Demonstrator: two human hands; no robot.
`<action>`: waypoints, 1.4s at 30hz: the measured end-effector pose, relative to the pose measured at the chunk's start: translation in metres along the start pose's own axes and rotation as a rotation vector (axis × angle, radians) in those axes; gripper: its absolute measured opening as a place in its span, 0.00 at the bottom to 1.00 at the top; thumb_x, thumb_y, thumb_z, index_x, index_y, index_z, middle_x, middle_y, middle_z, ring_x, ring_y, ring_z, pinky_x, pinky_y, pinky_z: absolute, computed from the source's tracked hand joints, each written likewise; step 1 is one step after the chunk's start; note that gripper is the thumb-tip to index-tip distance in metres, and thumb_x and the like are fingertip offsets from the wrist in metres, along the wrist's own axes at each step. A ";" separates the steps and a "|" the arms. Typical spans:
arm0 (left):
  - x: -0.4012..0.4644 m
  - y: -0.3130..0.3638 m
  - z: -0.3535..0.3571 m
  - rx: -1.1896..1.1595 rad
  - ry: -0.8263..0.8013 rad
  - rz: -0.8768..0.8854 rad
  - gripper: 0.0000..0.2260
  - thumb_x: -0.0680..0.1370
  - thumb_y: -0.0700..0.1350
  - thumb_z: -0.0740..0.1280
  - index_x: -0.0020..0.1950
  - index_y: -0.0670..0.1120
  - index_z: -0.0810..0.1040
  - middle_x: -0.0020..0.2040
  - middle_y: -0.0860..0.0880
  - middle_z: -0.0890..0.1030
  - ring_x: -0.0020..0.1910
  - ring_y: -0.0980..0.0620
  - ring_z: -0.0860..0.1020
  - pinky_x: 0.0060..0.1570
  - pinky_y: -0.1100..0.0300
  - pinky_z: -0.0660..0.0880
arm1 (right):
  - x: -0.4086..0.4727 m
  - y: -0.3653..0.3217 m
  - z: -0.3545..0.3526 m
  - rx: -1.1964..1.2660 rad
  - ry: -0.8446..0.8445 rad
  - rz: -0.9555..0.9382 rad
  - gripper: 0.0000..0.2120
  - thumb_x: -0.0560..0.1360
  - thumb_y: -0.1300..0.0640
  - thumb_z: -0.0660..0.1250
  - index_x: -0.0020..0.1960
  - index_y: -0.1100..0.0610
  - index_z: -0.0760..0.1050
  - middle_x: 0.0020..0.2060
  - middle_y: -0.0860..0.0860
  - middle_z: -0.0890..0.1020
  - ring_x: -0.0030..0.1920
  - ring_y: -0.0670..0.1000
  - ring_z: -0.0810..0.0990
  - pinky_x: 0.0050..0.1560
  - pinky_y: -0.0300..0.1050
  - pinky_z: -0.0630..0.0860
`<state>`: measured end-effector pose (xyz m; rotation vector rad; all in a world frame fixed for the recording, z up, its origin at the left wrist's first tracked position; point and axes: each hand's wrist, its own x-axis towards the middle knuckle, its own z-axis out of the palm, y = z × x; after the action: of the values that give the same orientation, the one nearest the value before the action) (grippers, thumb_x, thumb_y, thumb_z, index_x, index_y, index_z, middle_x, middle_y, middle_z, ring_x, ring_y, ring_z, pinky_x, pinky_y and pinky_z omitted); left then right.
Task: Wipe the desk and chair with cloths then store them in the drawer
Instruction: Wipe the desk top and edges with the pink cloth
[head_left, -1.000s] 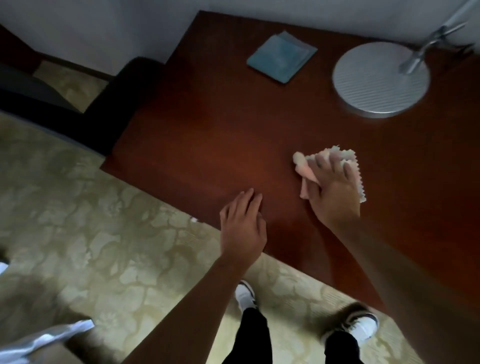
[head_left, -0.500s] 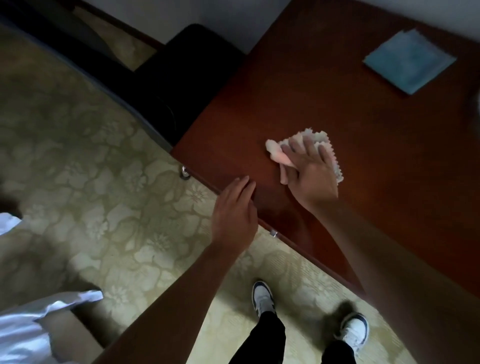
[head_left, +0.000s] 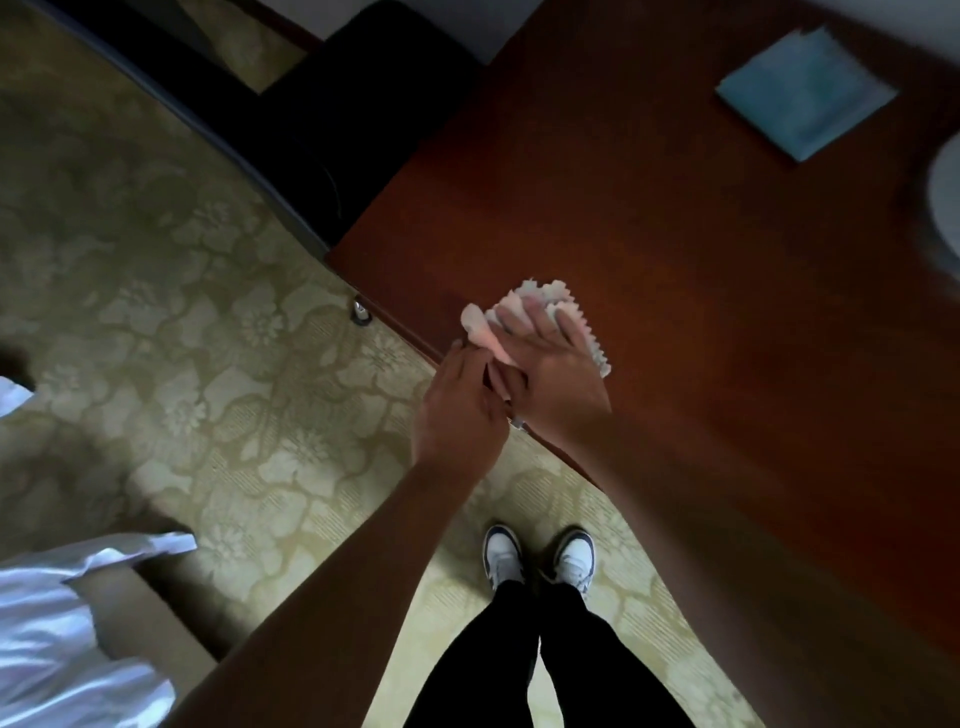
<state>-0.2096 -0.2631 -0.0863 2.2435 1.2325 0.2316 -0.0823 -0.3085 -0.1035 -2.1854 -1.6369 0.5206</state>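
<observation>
A pale pink cloth (head_left: 540, 304) with a zigzag edge lies on the dark red-brown desk (head_left: 675, 234), close to its near edge. My right hand (head_left: 556, 374) presses flat on it with fingers spread. At the desk's edge my left hand (head_left: 457, 410) lies right beside the right hand, its straight fingertips reaching the cloth's rolled end; whether they touch it is unclear. A folded blue cloth (head_left: 805, 93) lies at the desk's far side. The black chair (head_left: 353, 104) stands by the desk's left end. Two small drawer knobs (head_left: 360, 313) show under the desk's edge.
A round grey lamp base (head_left: 946, 192) is cut off at the right edge. White fabric (head_left: 62, 639) and a brown box (head_left: 140, 623) lie at the lower left on the patterned carpet. My feet (head_left: 540, 561) stand just in front of the desk.
My right hand slid the pink cloth towards the desk's near edge. My left hand moved in against it. The view swung left, pushing the lamp base nearly out of frame.
</observation>
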 end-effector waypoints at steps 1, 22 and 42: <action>-0.005 0.003 0.001 0.034 -0.026 0.003 0.14 0.76 0.38 0.64 0.61 0.43 0.75 0.70 0.43 0.74 0.73 0.45 0.69 0.62 0.51 0.73 | -0.008 0.002 -0.001 0.014 0.007 0.007 0.22 0.82 0.49 0.54 0.75 0.51 0.64 0.74 0.47 0.67 0.78 0.51 0.52 0.77 0.53 0.47; 0.072 -0.077 -0.063 0.342 -0.172 -0.043 0.29 0.80 0.46 0.59 0.80 0.50 0.55 0.81 0.50 0.54 0.79 0.45 0.54 0.72 0.47 0.64 | 0.026 -0.023 0.011 -0.009 0.081 0.166 0.22 0.81 0.49 0.57 0.74 0.50 0.66 0.74 0.48 0.66 0.79 0.52 0.51 0.77 0.55 0.45; 0.112 -0.154 -0.105 0.206 -0.307 0.284 0.31 0.75 0.42 0.62 0.78 0.48 0.61 0.79 0.52 0.61 0.66 0.48 0.75 0.56 0.51 0.77 | 0.209 -0.094 0.047 0.024 0.057 0.136 0.26 0.78 0.44 0.63 0.75 0.45 0.63 0.77 0.49 0.61 0.79 0.52 0.47 0.76 0.56 0.43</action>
<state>-0.3003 -0.0656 -0.0976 2.5131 0.8059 -0.1380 -0.1292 -0.0797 -0.1137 -2.2830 -1.4535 0.5074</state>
